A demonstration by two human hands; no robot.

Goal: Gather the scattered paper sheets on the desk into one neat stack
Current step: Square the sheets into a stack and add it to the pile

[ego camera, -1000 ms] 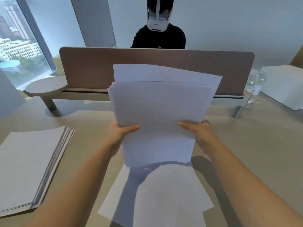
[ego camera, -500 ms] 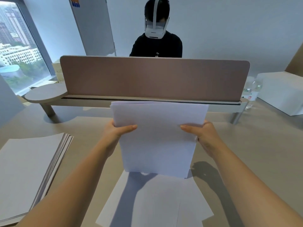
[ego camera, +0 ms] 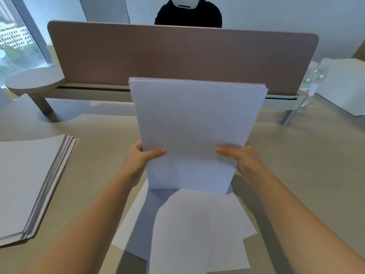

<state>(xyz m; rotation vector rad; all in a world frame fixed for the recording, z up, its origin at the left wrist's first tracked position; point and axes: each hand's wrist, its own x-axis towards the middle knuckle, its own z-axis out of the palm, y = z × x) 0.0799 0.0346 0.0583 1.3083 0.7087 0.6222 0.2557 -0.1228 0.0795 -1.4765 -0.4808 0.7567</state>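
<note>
Both hands, the left hand [ego camera: 141,159] and right hand [ego camera: 244,161], grip the tidy bunch of sheets [ego camera: 195,125] mid-frame (standing up), while loose sheets [ego camera: 197,230] below wait.

Worktop [ego camera: 296,155]: pale beige, daylit.
Divider panel [ego camera: 177,56]: brown, upright along the far edge.
Window [ego camera: 15,36]: far left, buildings outside.
Wall [ego camera: 276,14]: plain pale grey.
Round shelf [ego camera: 33,80]: far left, beside the panel.
</note>
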